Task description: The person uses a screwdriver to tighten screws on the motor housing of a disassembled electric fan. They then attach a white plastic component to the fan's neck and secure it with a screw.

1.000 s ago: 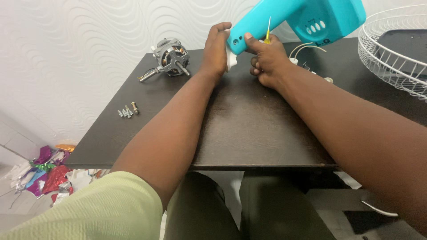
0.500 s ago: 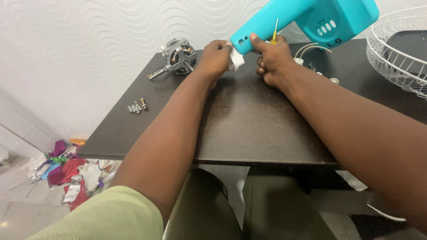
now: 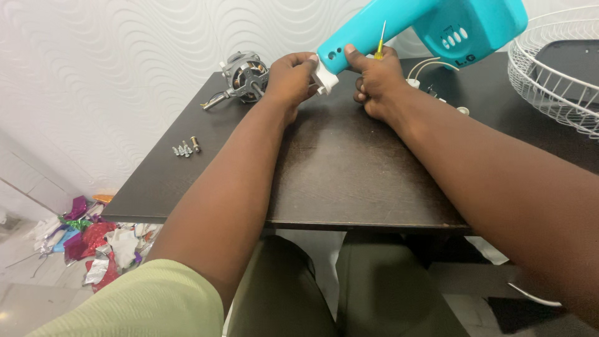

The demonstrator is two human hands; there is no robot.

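Observation:
A turquoise plastic fan housing (image 3: 430,28) lies tilted over the far side of the dark table (image 3: 349,168). My left hand (image 3: 290,78) grips the white end piece (image 3: 326,78) at the housing's narrow end. My right hand (image 3: 374,81) holds the same end from the other side, thumb pressed on the turquoise shell, and also clasps a thin yellow-handled screwdriver (image 3: 380,42) that points up. The two hands sit close together, almost touching.
A bare metal fan motor (image 3: 243,78) rests at the table's far left. Several small screws (image 3: 186,148) lie near the left edge. A white wire fan guard (image 3: 555,68) sits at the right. White wires (image 3: 430,65) trail behind my right hand. Crumpled foil scraps (image 3: 93,237) litter the floor.
The view has shifted right and down, so the table and motor appear further right. Both hands keep their grip on the housing's narrow end; the housing has tilted slightly.

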